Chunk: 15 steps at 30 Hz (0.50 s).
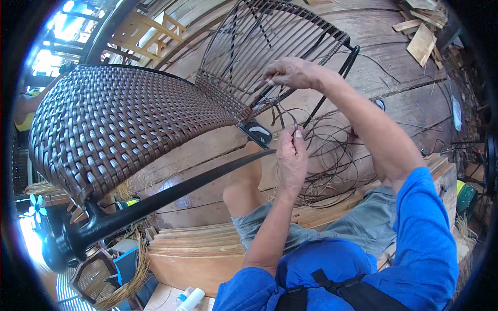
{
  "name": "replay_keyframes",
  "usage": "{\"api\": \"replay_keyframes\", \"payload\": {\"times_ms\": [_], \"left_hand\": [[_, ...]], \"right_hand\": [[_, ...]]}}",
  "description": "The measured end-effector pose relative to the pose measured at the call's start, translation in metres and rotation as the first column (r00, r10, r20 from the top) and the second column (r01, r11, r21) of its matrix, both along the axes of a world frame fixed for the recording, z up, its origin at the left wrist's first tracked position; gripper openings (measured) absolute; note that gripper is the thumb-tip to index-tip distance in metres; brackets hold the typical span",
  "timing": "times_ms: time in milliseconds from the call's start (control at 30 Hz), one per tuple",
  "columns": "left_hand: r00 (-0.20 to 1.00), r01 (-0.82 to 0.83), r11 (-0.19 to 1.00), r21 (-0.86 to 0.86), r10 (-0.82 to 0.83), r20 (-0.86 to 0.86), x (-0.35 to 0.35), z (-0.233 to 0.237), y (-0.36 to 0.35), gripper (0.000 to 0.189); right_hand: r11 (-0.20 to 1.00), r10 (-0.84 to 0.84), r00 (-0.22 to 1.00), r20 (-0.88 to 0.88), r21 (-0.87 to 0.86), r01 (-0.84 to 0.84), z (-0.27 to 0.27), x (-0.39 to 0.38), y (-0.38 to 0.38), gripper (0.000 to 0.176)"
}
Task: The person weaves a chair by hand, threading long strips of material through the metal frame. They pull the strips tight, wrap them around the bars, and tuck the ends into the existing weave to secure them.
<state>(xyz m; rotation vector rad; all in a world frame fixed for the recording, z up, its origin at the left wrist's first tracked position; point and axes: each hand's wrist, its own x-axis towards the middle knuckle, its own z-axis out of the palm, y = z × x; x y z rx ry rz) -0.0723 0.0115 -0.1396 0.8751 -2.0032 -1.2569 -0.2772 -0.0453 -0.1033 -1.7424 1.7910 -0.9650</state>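
A dark metal chair frame carries a finished brown woven back (129,114) at the left. Its seat (275,39) has parallel strands strung across, with wide gaps between them. At the seat's near edge, my right hand (293,73) pinches a thin brown strand with thumb and fingers. Lower down, my left hand (293,155) is closed on a dark strand that sticks up between thumb and forefinger. Loose coils of strand (332,160) lie on the floor right of my left hand. A black armrest (176,194) slants in front, left of that hand.
Stacked wooden boards (197,249) lie under my legs. Scrap wood (421,44) is piled at the upper right. A wooden frame (142,33) stands at the upper left. White bottles (191,299) are at the bottom. Part of another person (26,109) shows at the left edge.
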Motion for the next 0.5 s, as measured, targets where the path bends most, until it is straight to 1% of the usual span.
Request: {"api": "replay_keyframes", "payload": {"times_ms": [33,67,100,133,200,233,267,333,367,433,467,500], "left_hand": [[0.999,0.01,1.0,-0.013,-0.01,0.039,0.0,0.001,-0.004,0.011],[0.995,0.03,0.996,-0.079,-0.022,0.096,0.0,0.003,-0.009,0.013],[0.988,0.05,0.988,-0.145,-0.028,0.151,-0.003,0.005,-0.015,0.016],[0.978,0.072,0.975,-0.21,-0.029,0.204,-0.006,0.008,-0.022,0.019],[0.987,-0.007,0.883,-0.47,0.081,0.137,-0.018,0.011,-0.036,0.02],[0.988,-0.049,0.809,-0.586,0.125,0.09,-0.026,0.013,-0.043,0.02],[0.982,-0.082,0.776,-0.625,0.172,0.084,-0.034,0.017,-0.05,0.021],[0.962,-0.144,0.703,-0.697,0.266,0.07,-0.048,0.028,-0.063,0.021],[0.953,-0.112,0.784,-0.611,0.259,0.158,-0.055,0.036,-0.069,0.021],[0.902,-0.06,0.818,-0.573,0.29,0.319,-0.068,0.026,-0.08,0.02],[0.868,-0.04,0.834,-0.55,0.302,0.394,-0.073,0.021,-0.084,0.019],[0.837,-0.1,0.812,-0.575,0.381,0.393,-0.079,0.019,-0.084,0.018]], "right_hand": [[0.998,0.009,1.0,-0.019,0.057,-0.008,0.008,-0.004,0.005,0.026],[0.993,0.019,0.999,-0.038,0.114,-0.014,0.012,-0.007,0.009,0.028],[0.987,0.059,0.998,-0.007,0.149,-0.057,0.013,-0.014,0.01,0.03],[0.985,0.047,0.999,-0.002,0.165,-0.046,0.014,-0.019,0.011,0.03],[0.98,0.019,1.0,0.007,0.196,-0.02,0.016,-0.027,0.015,0.029],[0.989,-0.008,1.0,0.028,0.148,0.004,0.016,-0.029,0.017,0.027],[0.982,-0.005,1.0,0.027,0.19,-0.001,0.018,-0.033,0.016,0.026],[0.962,0.004,0.999,0.031,0.273,-0.012,0.028,-0.038,0.013,0.023],[0.978,0.019,1.0,0.024,0.207,-0.024,0.022,-0.043,0.011,0.022],[0.996,0.053,0.999,0.006,0.07,-0.053,0.011,-0.053,0.002,0.021],[0.995,0.054,0.999,-0.01,0.088,-0.053,0.01,-0.054,0.001,0.021],[0.993,0.054,0.998,-0.031,0.104,-0.05,0.018,-0.055,0.001,0.022]]}}
